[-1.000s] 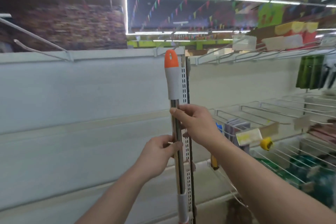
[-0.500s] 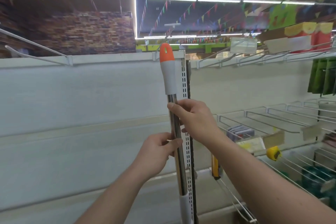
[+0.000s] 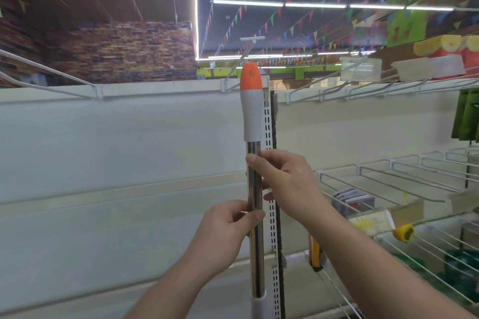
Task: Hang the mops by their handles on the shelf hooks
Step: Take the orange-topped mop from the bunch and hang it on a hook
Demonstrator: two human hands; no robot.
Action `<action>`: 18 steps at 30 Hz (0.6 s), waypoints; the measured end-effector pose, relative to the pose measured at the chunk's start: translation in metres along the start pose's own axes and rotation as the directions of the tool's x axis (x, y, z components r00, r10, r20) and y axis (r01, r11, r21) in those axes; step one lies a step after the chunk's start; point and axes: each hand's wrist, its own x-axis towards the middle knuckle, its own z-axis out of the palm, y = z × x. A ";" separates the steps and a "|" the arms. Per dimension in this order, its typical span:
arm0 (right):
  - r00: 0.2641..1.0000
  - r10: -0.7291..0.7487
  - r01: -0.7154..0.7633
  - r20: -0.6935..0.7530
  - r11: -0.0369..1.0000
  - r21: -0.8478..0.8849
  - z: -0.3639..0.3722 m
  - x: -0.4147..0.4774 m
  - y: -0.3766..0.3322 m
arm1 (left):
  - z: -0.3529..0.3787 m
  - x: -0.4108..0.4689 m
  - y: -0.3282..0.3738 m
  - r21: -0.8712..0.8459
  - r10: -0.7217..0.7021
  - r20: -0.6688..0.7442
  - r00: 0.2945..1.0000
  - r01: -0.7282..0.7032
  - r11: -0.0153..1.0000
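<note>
Mop handle (image 3: 254, 189) stood upright before the white slotted shelf upright (image 3: 269, 163) | polished chrome tube, grey sleeve, rounded orange cap (image 3: 250, 77) with a small hanging slot | left hand (image 3: 225, 230) and right hand (image 3: 285, 181) both clamped on the tube | step: raising toward wire hook (image 3: 242, 61) | next: align slot with hook tip.

We are seeing the mop handle (image 3: 254, 189) standing nearly upright in front of the shelf's slotted upright, a shiny metal tube topped by a white grip and an orange cap with a small slot. Its cap is reaching the shelf's top edge, just beside a wire shelf hook (image 3: 239, 62) that is jutting forward there. The mop head is lying out of view.
</note>
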 end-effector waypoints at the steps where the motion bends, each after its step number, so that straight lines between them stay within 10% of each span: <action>1: 1.000 0.006 -0.006 0.004 1.000 -0.005 0.002 0.001 0.002 | 0.000 0.002 -0.003 0.002 -0.008 -0.006 1.000 0.008 1.000; 18: 0.999 0.003 -0.004 0.052 1.000 0.029 0.012 0.019 0.015 | 0.000 0.020 -0.014 0.024 -0.024 -0.065 0.998 0.026 0.999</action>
